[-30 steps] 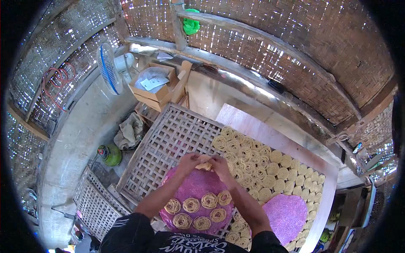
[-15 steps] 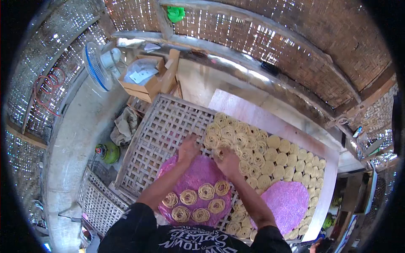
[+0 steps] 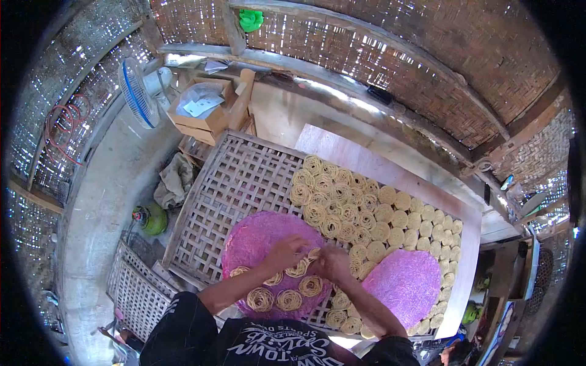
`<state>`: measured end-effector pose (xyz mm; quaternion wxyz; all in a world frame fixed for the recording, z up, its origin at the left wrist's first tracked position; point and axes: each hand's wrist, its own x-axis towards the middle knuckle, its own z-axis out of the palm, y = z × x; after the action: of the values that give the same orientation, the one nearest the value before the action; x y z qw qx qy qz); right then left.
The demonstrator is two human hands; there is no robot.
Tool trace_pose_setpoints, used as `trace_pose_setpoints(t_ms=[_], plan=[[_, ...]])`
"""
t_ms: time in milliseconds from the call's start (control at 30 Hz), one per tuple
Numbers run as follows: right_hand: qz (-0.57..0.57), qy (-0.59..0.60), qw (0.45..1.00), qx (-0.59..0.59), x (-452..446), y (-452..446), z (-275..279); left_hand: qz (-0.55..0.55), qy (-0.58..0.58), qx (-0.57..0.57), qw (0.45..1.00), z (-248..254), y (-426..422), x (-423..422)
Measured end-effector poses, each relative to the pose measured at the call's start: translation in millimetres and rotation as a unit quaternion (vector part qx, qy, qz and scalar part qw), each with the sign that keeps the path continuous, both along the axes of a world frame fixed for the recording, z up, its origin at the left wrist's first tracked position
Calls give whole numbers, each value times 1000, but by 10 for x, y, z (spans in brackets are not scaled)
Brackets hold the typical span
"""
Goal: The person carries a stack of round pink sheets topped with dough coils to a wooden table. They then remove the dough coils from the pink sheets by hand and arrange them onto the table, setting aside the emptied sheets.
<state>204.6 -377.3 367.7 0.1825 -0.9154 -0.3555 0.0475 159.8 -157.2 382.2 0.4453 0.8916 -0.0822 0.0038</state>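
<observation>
Pale round noodle coils lie on a pink round mat (image 3: 256,235) in front of me. My left hand (image 3: 288,253) is over the middle of the mat, fingers stretched out and slightly apart, just above a noodle coil (image 3: 298,269) partly hidden by it. At the mat's right edge, my right hand (image 3: 334,263) has its fingers closed at a tilted noodle coil (image 3: 314,254); its fingertips are partly hidden. Nearer me, further coils such as a flat noodle coil (image 3: 260,299) rest on the mat.
A woven bamboo tray (image 3: 244,161) lies beneath, its right part covered with rows of noodle coils (image 3: 354,201). A second pink mat (image 3: 406,283) rests on those rows. To the left are a fan (image 3: 137,91), a cardboard box (image 3: 204,119) and a green gas cylinder (image 3: 151,219).
Both hands have come back from the tray's coil rows to the pink mat. A coil at the mat's right edge is now tilted up at my right hand. The view has shifted slightly.
</observation>
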Motion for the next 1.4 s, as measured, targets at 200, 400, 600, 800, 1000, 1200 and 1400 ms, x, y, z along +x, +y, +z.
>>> trace_pose_setpoints(t_ms=[200, 400, 600, 800, 1000, 1200, 1400], plan=[[-185, 190, 958, 108, 550, 87, 248, 28, -3, -11, 1000, -124, -244, 121], [-187, 338, 885, 259, 962, 497, 299, 126, 142, -172, 967, -439, -11, 631], [-151, 272, 907, 283, 1245, 974, 16, 202, 208, -192, 937, -243, 529, 944], [-142, 6, 986, 92, 1178, 1162, -21, 238, 34, 133, 961, -361, 556, 1087], [-4, 122, 992, 7, 424, 760, 439, 207, -19, 83, 975, -1, 599, 587], [197, -40, 979, -32, -333, 471, 231, 171, 55, 5, 984, -114, 572, 17], [155, 32, 987, -28, -8, 594, 242, 106, 105, -102, 984, -79, 526, -23]])
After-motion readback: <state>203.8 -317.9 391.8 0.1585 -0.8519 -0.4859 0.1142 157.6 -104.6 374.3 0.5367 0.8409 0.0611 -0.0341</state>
